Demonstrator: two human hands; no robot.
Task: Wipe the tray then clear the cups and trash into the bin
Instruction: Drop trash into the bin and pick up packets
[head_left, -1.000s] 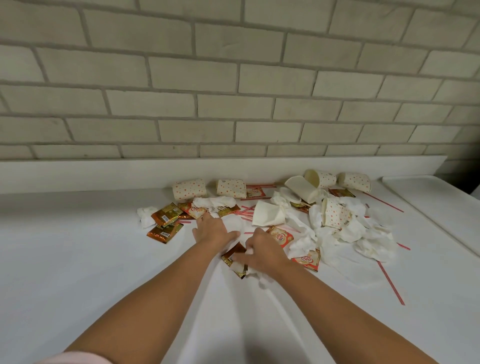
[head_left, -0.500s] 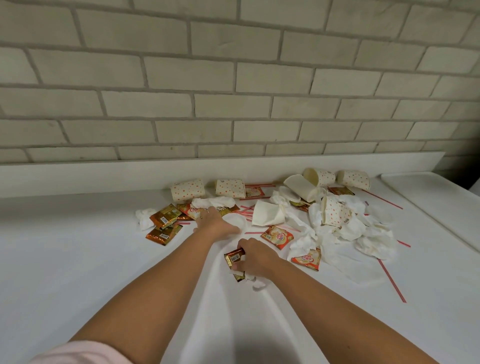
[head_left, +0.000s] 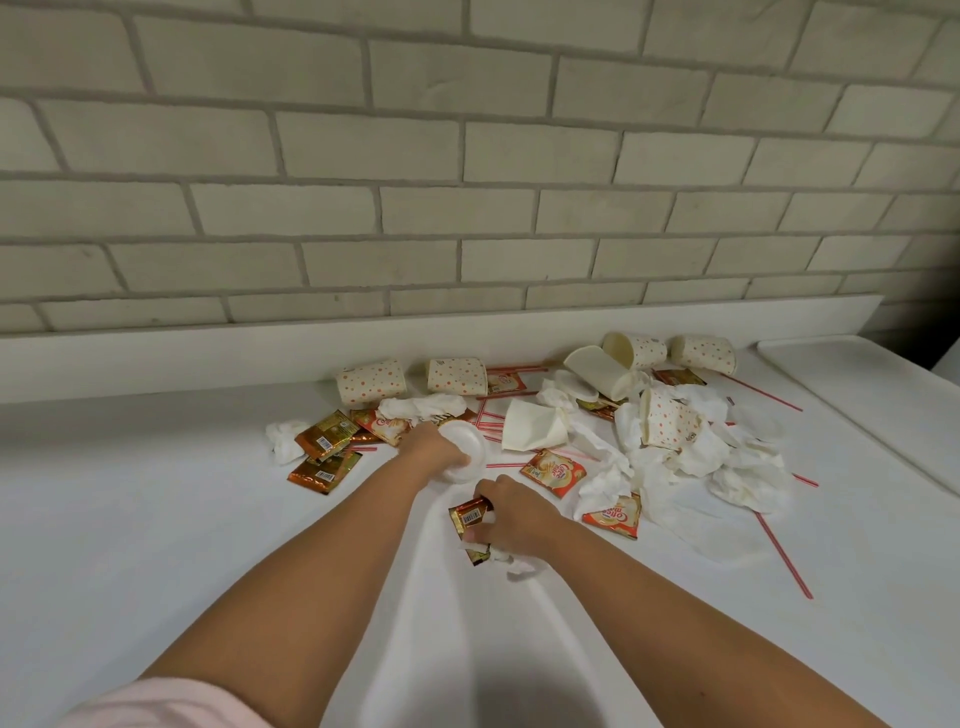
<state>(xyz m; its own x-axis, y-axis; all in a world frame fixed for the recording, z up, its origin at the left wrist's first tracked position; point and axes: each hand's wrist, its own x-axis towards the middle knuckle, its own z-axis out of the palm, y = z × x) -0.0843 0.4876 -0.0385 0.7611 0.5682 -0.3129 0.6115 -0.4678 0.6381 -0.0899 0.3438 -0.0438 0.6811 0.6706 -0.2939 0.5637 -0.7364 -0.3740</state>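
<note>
Reaching further, the left hand (head_left: 434, 451) has gripped a white lid (head_left: 466, 451) mid-frame while the right hand (head_left: 514, 512) clutches a sachet (head_left: 469, 515) and tissue (head_left: 519, 565), apparently gathering trash by handfuls; cups (head_left: 371, 382) lie above

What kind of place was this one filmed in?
Probably a break room or canteen counter: a white worktop against a painted brick wall, strewn with dotted paper cups, coffee-mix sachets and crumpled tissues.
</note>
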